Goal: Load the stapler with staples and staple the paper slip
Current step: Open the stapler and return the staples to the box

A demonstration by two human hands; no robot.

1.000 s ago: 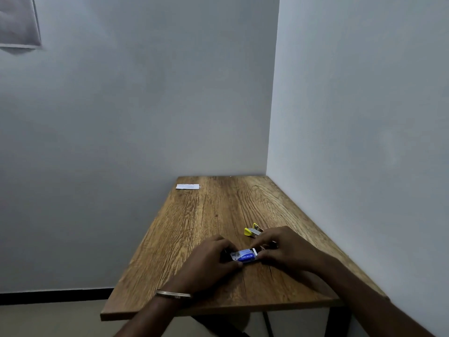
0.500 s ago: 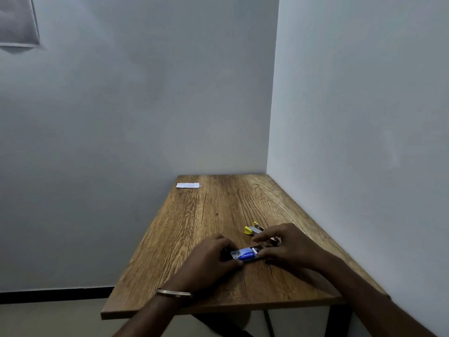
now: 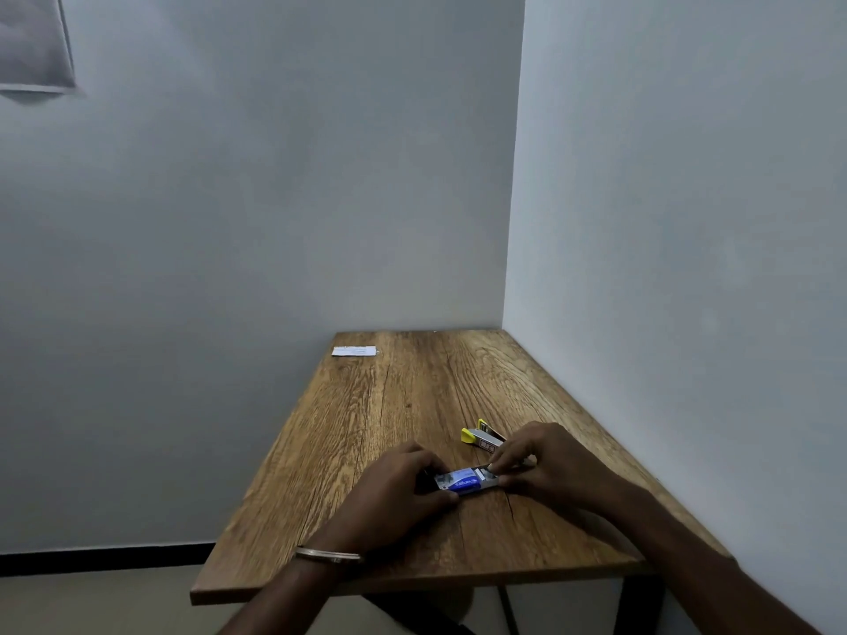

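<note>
A small blue and white staple box (image 3: 463,482) lies on the wooden table (image 3: 412,405) near its front edge. My left hand (image 3: 394,492) grips the box's left end with curled fingers. My right hand (image 3: 545,465) pinches at the box's right end, where the inner tray is slid partly out. Just behind the hands lies a small yellow and silver stapler (image 3: 481,438), flat on the table, with nothing touching it. A white paper slip (image 3: 354,351) lies at the table's far left corner.
The table stands in a corner, with a grey wall (image 3: 275,199) behind it and another along its right side (image 3: 687,268). A metal bangle (image 3: 327,555) circles my left wrist. Floor shows below the table's left and front edges.
Both hands have stayed at the staple box. My right hand's fingers have shifted slightly at the box's right end, and the tray shows a little more.
</note>
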